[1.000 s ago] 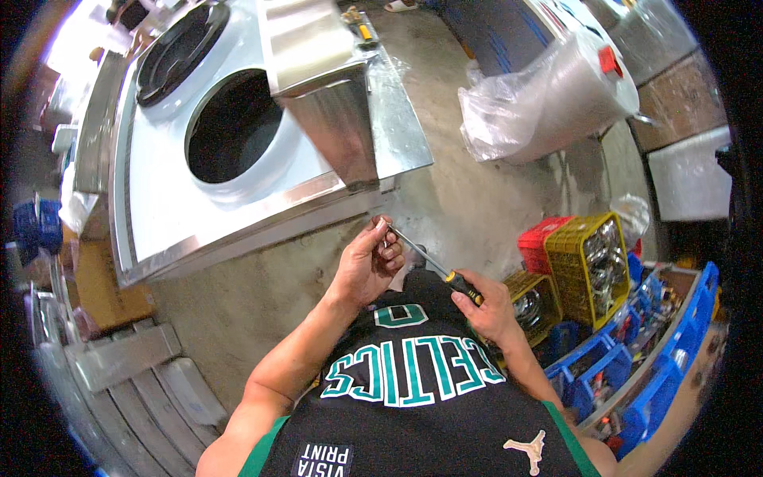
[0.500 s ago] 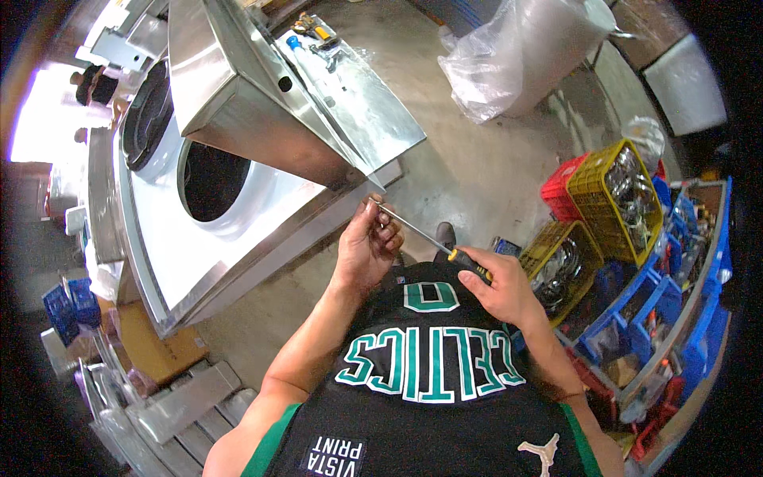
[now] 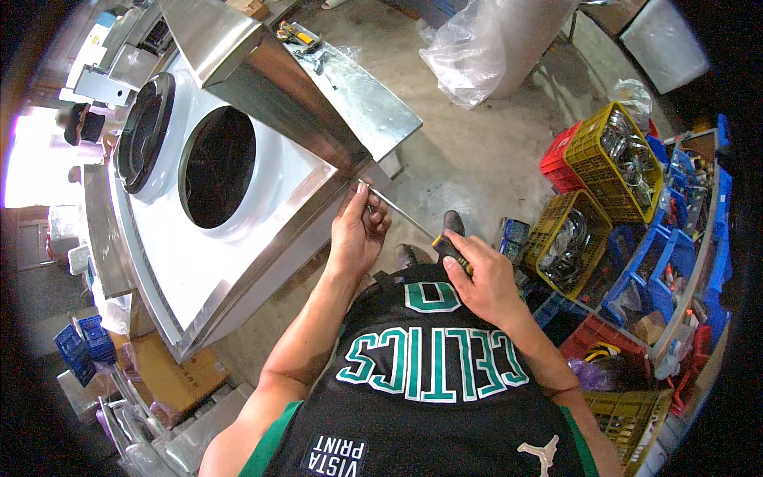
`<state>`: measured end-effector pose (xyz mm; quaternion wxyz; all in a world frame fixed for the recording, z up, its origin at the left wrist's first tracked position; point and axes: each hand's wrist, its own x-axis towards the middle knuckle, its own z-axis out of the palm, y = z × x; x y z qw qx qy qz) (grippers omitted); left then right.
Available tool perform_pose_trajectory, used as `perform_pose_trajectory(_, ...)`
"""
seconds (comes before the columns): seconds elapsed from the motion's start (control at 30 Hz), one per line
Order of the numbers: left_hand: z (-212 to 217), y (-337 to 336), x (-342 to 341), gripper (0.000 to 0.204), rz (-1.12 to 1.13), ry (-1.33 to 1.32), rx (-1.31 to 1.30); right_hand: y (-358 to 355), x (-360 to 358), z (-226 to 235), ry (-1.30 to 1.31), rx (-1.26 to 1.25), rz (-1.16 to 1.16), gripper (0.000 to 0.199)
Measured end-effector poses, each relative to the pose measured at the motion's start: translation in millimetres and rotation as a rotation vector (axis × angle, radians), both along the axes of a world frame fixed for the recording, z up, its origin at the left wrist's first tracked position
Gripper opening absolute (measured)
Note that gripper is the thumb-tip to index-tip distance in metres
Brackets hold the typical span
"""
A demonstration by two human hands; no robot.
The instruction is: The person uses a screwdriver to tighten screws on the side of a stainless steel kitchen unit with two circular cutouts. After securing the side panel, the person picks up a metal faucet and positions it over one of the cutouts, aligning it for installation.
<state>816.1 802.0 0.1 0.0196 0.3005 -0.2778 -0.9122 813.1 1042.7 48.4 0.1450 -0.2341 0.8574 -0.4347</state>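
Note:
My right hand (image 3: 486, 278) is wrapped round the black-and-yellow handle of a screwdriver (image 3: 403, 207), its long shaft slanting up and left. At the tip of that shaft, the thumb and fingers of my left hand (image 3: 359, 230) are closed in a pinch. Whatever small piece they hold there is too small to make out. Both hands are close to the near corner of a large metal cabinet (image 3: 230, 306) with a white top and a round dark opening (image 3: 218, 167). A tilted stainless steel panel (image 3: 298, 99) rises beyond the left hand.
Tools (image 3: 296, 36) lie on a metal sheet (image 3: 373, 119) behind the panel. Yellow crates (image 3: 568, 274) of metal parts, a red crate (image 3: 559, 163) and blue bins (image 3: 660, 294) stand at right. A plastic-wrapped roll (image 3: 493, 52) is at the back; cardboard (image 3: 179, 370) lies lower left.
My view has shifted, showing more of the cabinet top. Both hands sit slightly further left in view, with the screwdriver still between them and its shaft still meeting the left fingertips.

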Motion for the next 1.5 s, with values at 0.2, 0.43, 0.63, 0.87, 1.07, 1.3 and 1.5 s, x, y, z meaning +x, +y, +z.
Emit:
perform_pose_trajectory(0.2,4,-5,-6,0.025,0.05,0.069,0.01,-20,11,6,0.143,0.041,-0.047,0.044)
perform_pose_trajectory(0.43,-3,-5,-15,0.026,-0.001,0.098,0.043,-24,11,2,0.124,0.059,-0.1,0.042)
perform_pose_trajectory(0.63,-8,-7,-23,0.026,-0.009,0.105,0.055,-28,9,-2,0.14,0.037,-0.121,0.041)
perform_pose_trajectory(0.87,-11,-11,-22,0.023,-0.003,0.099,0.068,-28,8,1,0.126,0.015,-0.132,0.04)
perform_pose_trajectory(1.07,-9,-12,-23,0.022,0.01,0.081,0.045,-30,9,-3,0.16,0.014,-0.138,0.041)
perform_pose_trajectory(1.3,-12,-12,-23,0.02,0.037,0.081,0.052,-33,12,-8,0.181,-0.01,-0.152,0.039)
perform_pose_trajectory(1.5,-2,-13,-28,0.02,0.052,0.055,0.021,-35,13,-6,0.126,0.019,-0.16,0.037)
